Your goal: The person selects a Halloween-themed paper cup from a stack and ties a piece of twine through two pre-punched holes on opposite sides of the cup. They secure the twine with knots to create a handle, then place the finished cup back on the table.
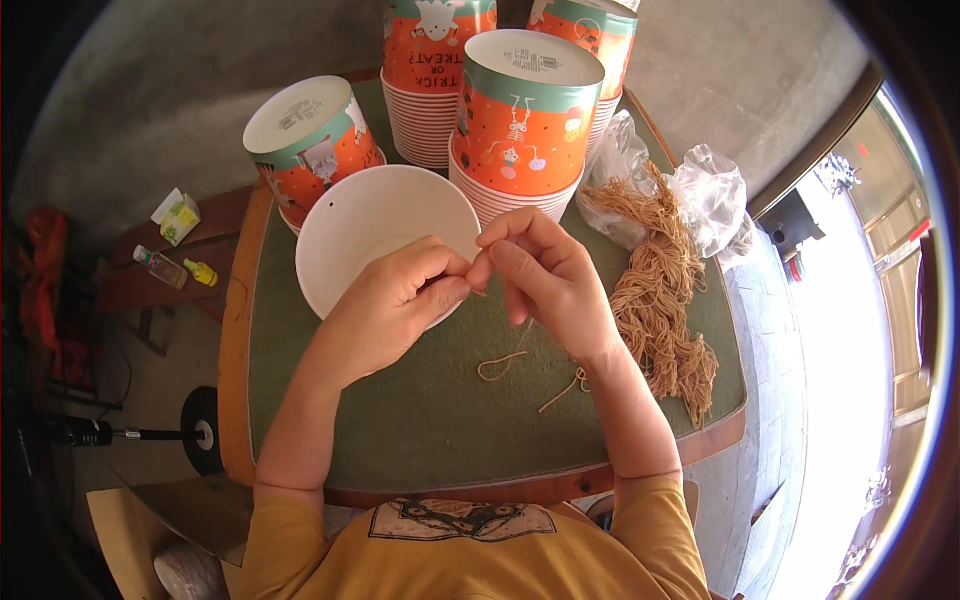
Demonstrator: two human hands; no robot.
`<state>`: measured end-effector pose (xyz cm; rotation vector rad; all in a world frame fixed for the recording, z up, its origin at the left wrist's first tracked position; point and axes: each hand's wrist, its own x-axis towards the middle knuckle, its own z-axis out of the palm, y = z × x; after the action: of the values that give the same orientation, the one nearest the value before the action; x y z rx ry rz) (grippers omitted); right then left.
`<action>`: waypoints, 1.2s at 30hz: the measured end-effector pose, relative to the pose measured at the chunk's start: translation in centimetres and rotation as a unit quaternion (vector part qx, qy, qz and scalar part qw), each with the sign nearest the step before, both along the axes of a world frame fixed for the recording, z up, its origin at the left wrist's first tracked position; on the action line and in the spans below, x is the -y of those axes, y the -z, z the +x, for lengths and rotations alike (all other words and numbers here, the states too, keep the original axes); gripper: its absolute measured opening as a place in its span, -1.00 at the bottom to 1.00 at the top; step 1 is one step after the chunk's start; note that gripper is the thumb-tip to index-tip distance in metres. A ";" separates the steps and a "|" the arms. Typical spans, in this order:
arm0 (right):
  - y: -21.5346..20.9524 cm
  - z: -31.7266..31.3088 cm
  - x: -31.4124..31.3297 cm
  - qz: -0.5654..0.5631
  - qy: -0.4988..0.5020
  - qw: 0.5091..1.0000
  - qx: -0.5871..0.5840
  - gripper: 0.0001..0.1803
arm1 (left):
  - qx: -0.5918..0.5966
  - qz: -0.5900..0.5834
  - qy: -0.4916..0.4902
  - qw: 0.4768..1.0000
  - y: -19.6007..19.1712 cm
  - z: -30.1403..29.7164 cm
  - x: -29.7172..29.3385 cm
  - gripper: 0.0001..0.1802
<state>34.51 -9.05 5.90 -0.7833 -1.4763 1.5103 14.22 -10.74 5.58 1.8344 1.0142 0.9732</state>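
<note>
A white paper bucket (352, 225) stands with its mouth toward me, a small hole near its left rim. My left hand (395, 308) is closed in a pinch at the bucket's right rim, on a thin tan cord (480, 293). My right hand (550, 285) meets it there, thumb and forefinger pinched at the same cord, the other fingers curled loosely. Below the right hand, a cord loop (500, 364) and a knotted cord end (568, 389) lie over the green tabletop. Fingers hide most of the pinched cord.
Upside-down stacks of orange and green printed buckets (525, 130) stand at the back, with a shorter stack (312, 150) at left. A heap of tan cords (655, 300) and clear plastic bags (710, 195) lie right. The green table (420, 430) has a wooden edge. A bench (160, 245) holds bottles.
</note>
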 end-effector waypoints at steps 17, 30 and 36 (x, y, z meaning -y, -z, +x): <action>3.0 -2.2 0.0 0.569 0.237 0.725 0.308 -0.67 | 0.075 -0.128 -0.028 0.989 0.0 -1.2 -1.0 -0.81; 2.6 -3.1 1.6 0.351 0.161 0.900 0.201 -0.85 | 0.113 -0.183 0.009 0.976 -0.2 -1.6 -1.0 -0.89; 2.4 -2.5 1.1 0.323 0.126 0.917 0.197 -0.89 | 0.128 -0.207 0.019 0.970 -0.4 -1.8 -1.1 -0.91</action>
<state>32.05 -10.17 3.47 -0.8462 -1.9324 0.6126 12.42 -9.62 6.01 1.3417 0.9358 0.8723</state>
